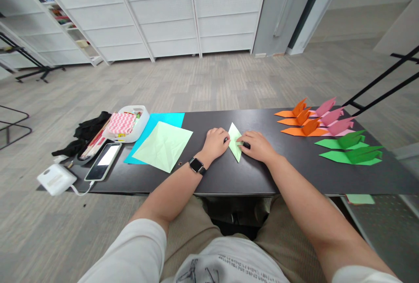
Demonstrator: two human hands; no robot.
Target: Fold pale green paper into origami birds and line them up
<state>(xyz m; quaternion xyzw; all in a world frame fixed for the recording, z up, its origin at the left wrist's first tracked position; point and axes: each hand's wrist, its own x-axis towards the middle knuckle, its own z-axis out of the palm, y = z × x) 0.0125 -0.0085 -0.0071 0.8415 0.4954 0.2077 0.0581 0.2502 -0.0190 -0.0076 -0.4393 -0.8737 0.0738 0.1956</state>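
A pale green paper (235, 139), folded into a narrow kite shape, lies in the middle of the dark table (229, 174). My left hand (216, 141), with a watch on its wrist, presses its curled fingers against the paper's left edge. From the right, my right hand (257, 145) pinches the same paper, fingers closed on its edge. Both hands rest on the table top.
A creased pale green sheet (163, 145) lies on a cyan sheet (170, 119) to the left. Further left are a phone (104, 161), a white bin of papers (126, 124), a black cloth (90, 128) and a white charger box (56, 179). Folded orange (299, 119), pink (334, 119) and green (352, 148) paper figures sit at the right.
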